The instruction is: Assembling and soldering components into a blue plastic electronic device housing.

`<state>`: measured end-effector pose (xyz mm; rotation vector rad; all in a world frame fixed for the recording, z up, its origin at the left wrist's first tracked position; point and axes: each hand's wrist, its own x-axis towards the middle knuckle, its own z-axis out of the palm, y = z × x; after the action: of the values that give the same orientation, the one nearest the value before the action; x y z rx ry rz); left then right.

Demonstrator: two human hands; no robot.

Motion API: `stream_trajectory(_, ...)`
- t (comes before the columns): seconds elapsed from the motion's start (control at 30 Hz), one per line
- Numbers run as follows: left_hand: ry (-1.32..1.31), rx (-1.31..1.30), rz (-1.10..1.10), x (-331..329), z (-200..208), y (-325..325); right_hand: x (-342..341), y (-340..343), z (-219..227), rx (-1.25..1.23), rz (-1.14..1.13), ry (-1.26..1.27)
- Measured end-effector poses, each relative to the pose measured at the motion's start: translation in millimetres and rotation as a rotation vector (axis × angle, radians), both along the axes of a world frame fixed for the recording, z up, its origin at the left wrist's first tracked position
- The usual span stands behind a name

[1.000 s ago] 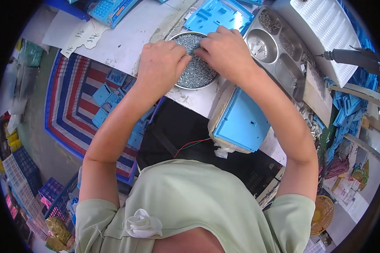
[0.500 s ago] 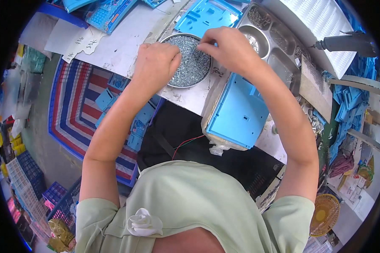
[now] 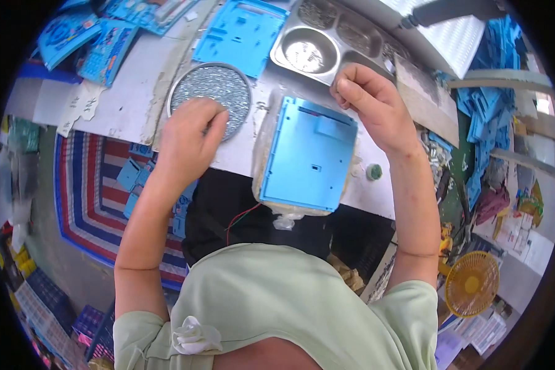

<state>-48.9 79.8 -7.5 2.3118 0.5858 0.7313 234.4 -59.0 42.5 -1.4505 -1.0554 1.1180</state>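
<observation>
My left hand (image 3: 194, 132) is at the near side of a round metal dish (image 3: 249, 108) full of small silvery metal pieces (image 3: 211, 83), probably screws. Its fingers are curled together, and what they hold is hidden. My right hand (image 3: 373, 108) is raised by the near right corner of a steel compartment tray (image 3: 335, 44), its thumb and forefinger pinched. Anything between those fingertips is too small to name. Between my hands a flat blue plastic panel (image 3: 308, 160) lies on a plastic-wrapped pad (image 3: 262, 154) at the table's front edge.
Another blue plastic panel (image 3: 237, 31) lies beyond the dish. A dark power-tool-like object (image 3: 453, 11) juts in at upper right over a white ridged board (image 3: 456, 40). A small green round item (image 3: 374, 172) sits right of the panel. A striped cloth-lined bin (image 3: 92, 197) stands at left.
My right hand has left the dish and moved right, beyond the blue panel's far right corner. My left hand stays at the dish. The whole view has shifted.
</observation>
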Motion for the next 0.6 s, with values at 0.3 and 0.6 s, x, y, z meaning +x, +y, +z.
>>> stream_trajectory(0.3, 0.05, -0.186, -0.123, 7.3, 2.6, -22.3, 4.0, -66.6, -41.6, 0.018, -0.369, -0.506)
stream_trajectory(0.6, 0.162, -0.099, -0.347, 42.3, 16.7, -7.1, 7.3, -57.0, -37.7, 0.231, -0.2, -0.98)
